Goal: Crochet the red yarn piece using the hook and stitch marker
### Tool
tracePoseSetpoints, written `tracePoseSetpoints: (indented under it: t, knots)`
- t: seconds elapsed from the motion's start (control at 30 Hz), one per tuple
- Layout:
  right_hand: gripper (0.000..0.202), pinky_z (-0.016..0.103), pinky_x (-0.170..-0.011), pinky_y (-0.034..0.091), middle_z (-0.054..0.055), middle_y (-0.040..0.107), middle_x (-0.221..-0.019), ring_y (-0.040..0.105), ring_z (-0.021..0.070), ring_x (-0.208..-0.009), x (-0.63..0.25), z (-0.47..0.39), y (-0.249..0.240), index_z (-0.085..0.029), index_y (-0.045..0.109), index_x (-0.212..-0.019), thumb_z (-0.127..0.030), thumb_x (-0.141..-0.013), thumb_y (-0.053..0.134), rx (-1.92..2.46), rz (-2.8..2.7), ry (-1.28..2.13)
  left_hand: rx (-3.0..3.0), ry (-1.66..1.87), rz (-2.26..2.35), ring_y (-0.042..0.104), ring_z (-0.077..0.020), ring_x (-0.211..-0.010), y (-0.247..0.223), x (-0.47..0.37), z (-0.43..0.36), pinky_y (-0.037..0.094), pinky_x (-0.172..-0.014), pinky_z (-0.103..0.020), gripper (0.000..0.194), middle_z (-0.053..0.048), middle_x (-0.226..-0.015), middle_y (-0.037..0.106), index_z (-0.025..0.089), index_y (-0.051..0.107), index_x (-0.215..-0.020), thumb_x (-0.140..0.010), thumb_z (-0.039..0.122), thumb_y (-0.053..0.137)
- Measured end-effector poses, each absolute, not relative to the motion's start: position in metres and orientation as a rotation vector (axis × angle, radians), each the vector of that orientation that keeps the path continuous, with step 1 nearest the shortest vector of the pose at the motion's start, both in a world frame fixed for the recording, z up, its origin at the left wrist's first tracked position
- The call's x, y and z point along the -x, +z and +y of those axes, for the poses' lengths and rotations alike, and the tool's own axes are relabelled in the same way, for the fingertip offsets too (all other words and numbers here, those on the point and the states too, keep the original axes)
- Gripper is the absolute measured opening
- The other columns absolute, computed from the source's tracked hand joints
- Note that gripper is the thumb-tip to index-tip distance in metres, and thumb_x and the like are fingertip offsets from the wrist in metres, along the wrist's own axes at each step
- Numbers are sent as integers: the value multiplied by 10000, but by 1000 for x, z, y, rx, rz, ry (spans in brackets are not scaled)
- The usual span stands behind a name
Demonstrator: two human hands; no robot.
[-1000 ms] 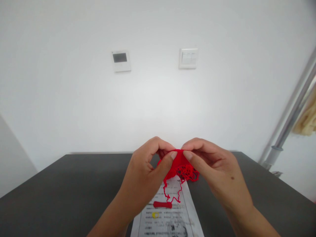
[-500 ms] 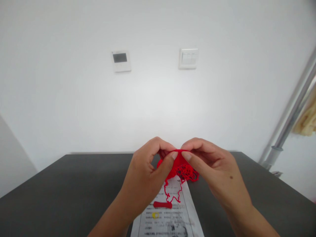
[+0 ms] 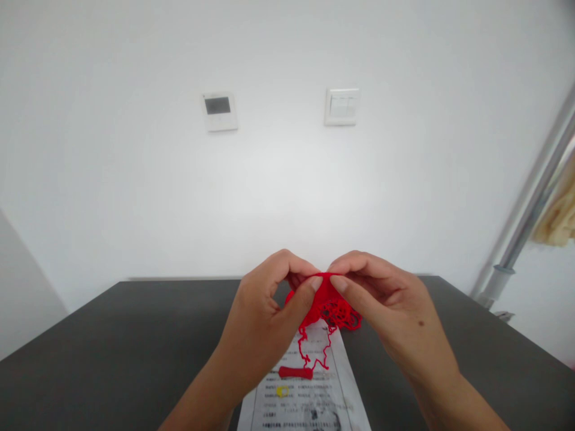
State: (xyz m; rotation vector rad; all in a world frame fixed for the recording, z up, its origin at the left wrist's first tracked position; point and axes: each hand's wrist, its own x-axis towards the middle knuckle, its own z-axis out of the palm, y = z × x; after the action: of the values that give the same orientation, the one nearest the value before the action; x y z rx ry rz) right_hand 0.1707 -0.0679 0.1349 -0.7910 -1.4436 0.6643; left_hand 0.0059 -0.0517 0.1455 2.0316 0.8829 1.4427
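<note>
Between my two hands is a red crocheted piece (image 3: 326, 293), its top edge pinched by thumbs and fingertips. My left hand (image 3: 269, 311) is closed on its left part, and my right hand (image 3: 395, 305) grips the right part close by. Behind and below the piece lies a tangle of red yarn (image 3: 344, 313). A loose strand runs down over a printed paper sheet (image 3: 341, 371) to a red-handled crochet hook (image 3: 295, 373). The hook's thin end points left, partly hidden near my left hand. A small yellow ring-like marker (image 3: 282, 391) rests on the sheet.
The dark table (image 3: 135, 341) reaches back to a white wall (image 3: 278, 179). On the wall are a thermostat panel (image 3: 219, 112) and a light switch (image 3: 342, 107). A grey pipe (image 3: 525, 233) stands at the right, beside some yellowish cloth-like material (image 3: 559, 218).
Almost nothing differs; both hands keep their pinch on the red piece. The view has shifted very slightly.
</note>
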Motion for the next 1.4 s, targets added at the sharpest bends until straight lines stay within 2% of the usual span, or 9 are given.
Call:
tracePoseSetpoints:
  t: [0.53,0.87,1.27,1.4]
  knots:
    - [78,166,-514,444,-32,666,-694,576,94,-604,-172,-65,128,-230,727,-806,-238,-882,710,774,-1419,692,-2045,1423,883,616,-106,-678,148,-6,-54,470,-617,-216,128,39,-724,680,208,696,-790,-873,165,608]
    - [69,221,-536,455,10,710,-747,653,157,-720,-172,-69,135,-221,729,-804,-229,-867,702,824,-1480,633,-2168,1462,925,602,-111,-662,149,-6,-55,464,-626,-240,139,29,-723,667,200,678,-783,-878,145,593]
    - [105,208,-528,463,-5,671,-693,602,126,-622,-172,-68,134,-206,719,-784,-241,-880,694,830,-1475,612,-2155,1415,922,619,-121,-700,148,-5,-53,487,-679,-258,137,22,-759,678,206,690,-809,-895,157,596]
    - [105,200,-532,479,-5,691,-698,615,124,-618,-172,-67,132,-206,726,-785,-239,-880,698,812,-1443,639,-2054,1408,857,654,-128,-785,145,-3,-51,513,-733,-248,154,22,-827,704,224,715,-912,-867,123,608]
